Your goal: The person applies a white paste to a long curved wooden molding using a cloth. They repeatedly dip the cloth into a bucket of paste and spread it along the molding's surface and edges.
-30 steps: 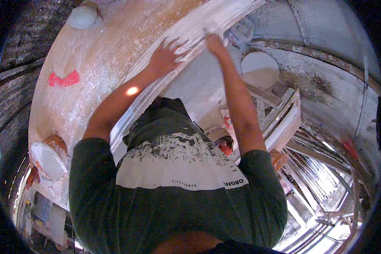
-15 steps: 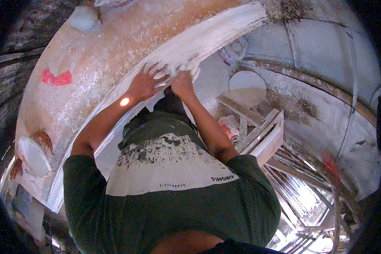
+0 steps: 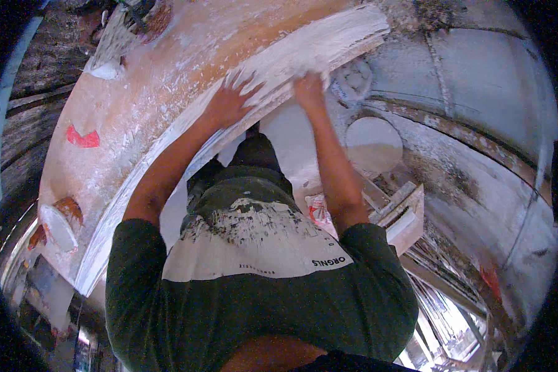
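My left hand [image 3: 232,104] lies with spread fingers on a long curved strip of wet-looking white material [image 3: 347,30], perhaps plaster, along the near edge of a brown work surface [image 3: 167,80]. My right hand [image 3: 309,90] is farther right, at the outer edge of the same strip. Motion smears its fingers, so whether they grip that edge is unclear. The strip's surface looks ridged and streaked, with white smears on the brown area beside it.
On the work surface are a red scrap [image 3: 84,136], a white-rimmed round container [image 3: 59,227] and a white lump [image 3: 107,68]. Below at right are a round white-topped bucket [image 3: 373,144], a white bag [image 3: 353,80], a red-and-white packet [image 3: 320,212] and a wooden frame [image 3: 409,217].
My right hand has moved right and away from my left, out along the strip's edge. My left hand has shifted slightly up and right. The view has shifted a little.
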`<state>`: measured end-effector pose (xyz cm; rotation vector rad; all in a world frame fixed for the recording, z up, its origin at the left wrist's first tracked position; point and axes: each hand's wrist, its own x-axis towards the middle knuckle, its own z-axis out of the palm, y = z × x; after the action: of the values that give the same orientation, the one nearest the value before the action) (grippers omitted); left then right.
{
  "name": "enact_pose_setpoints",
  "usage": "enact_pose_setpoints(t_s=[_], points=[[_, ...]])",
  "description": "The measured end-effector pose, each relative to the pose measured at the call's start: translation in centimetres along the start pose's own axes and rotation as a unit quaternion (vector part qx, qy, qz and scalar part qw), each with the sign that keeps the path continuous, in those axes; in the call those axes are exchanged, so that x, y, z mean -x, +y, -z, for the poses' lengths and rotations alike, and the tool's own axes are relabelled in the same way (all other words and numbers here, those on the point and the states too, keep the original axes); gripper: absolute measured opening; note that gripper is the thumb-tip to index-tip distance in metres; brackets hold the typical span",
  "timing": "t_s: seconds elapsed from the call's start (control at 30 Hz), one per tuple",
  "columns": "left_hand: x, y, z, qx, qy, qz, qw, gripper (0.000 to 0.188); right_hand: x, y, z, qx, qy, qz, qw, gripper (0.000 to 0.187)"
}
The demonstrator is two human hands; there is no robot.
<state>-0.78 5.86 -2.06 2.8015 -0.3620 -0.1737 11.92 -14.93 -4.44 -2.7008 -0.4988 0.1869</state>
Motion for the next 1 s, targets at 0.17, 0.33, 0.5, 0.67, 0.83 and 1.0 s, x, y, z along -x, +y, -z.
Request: enact_pose_setpoints(t_s=[0.17,0.33,0.5,0.67,0.83,1.0], points=[[2.3,-0.4,0.8,-0.027,-0.243,-0.058,0.968,0.059,5.8,-6.9,-0.3,0.072,-0.233,0.186,0.952,0.032],[-8.7,1.2,-2.9,0.003,0.052,-0.178,0.983,0.064,-5.7,19.2,-9.1,0.247,0.034,0.27,0.93,0.018],[-11.4,0.2,-6.2,0.059,0.153,0.001,0.986,0.067,-15.9,9.6,4.4,0.348,0.004,0.224,0.91,0.023],[-1.2,-0.9,-3.8,0.067,0.145,-0.011,0.987,0.072,-10.7,5.4,-3.2,0.32,-0.027,0.299,0.899,0.031],[19.2,-4.0,-0.9,0.082,0.047,0.024,0.995,0.073,6.8,-11.8,-9.5,0.176,-0.048,0.289,0.94,0.03],[39.0,-6.0,-0.2,0.056,-0.024,0.116,0.991,0.068,20.5,-25.0,-12.5,0.111,-0.318,0.358,0.871,0.052]])
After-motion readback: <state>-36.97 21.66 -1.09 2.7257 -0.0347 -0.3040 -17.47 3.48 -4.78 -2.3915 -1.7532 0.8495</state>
